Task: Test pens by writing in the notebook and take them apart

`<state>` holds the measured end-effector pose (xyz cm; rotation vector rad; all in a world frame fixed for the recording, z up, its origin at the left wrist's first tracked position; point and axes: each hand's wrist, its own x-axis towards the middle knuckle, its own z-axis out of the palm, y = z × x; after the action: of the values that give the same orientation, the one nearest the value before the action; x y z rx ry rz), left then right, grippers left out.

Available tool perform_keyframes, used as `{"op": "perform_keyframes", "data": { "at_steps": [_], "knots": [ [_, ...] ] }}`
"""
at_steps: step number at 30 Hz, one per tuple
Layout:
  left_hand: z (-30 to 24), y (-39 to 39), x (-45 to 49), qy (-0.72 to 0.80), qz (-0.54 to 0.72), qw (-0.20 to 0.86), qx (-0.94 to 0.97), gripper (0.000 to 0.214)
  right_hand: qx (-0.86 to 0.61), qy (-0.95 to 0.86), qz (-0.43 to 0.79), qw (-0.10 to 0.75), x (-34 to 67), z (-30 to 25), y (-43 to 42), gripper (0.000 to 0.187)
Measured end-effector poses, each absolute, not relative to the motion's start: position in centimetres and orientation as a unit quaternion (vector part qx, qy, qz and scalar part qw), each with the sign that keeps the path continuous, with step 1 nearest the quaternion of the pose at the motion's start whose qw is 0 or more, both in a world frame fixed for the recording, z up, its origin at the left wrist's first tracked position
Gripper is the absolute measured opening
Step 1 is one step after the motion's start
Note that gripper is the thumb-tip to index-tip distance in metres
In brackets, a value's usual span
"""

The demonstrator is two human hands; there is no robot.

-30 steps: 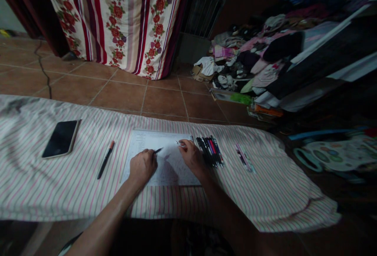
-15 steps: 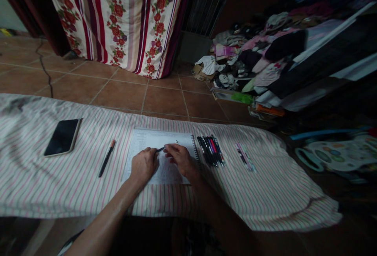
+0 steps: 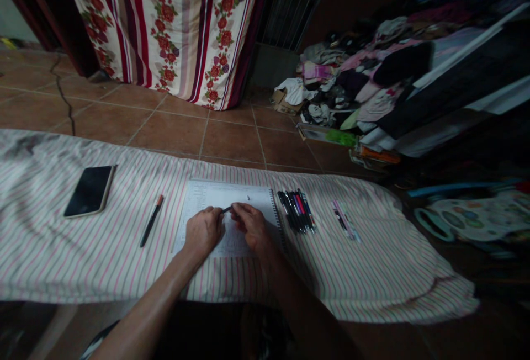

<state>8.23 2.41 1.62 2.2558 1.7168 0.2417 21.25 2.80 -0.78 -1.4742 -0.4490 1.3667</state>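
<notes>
Over a spiral notebook with writing on its page, my two hands hold a dark pen between them. My left hand is closed around one end of it. My right hand pinches the other end with thumb and fingertips. Much of the pen is hidden in the fingers. A tiny dark piece lies on the page just beyond my right hand. To the right of the spiral lies a row of several pens. Left of the notebook is a black pen with an orange-brown end.
A phone or tablet lies on the left of the striped cloth. Several pale and pink pens rest farther right. Beyond are a tiled floor, a floral curtain and a heap of clothes.
My right fingers have drawn in slightly around the pen's end. Both hands stay over the notebook, and the other things lie as before; the view has shifted a little.
</notes>
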Motion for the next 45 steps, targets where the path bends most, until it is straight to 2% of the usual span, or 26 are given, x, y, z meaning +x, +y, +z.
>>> {"op": "perform_keyframes", "data": {
  "at_steps": [14,29,37,45],
  "knots": [
    [1.6,2.5,7.5,0.587,0.076,0.162,0.789,0.027,-0.591,-0.181,0.554,0.557,22.6,-1.1,3.3,0.028],
    [1.7,3.0,5.0,0.587,0.047,0.175,0.789,0.029,-0.611,-0.181,0.473,0.608,27.1,-1.3,3.9,0.026],
    [1.5,3.3,4.5,0.615,0.044,0.152,0.773,0.029,-0.585,-0.195,0.487,0.618,24.5,-1.9,3.2,0.022],
    [1.5,3.1,5.5,0.599,0.055,0.164,0.782,0.029,-0.573,-0.189,0.52,0.604,23.5,-2.7,2.2,0.027]
  ]
}}
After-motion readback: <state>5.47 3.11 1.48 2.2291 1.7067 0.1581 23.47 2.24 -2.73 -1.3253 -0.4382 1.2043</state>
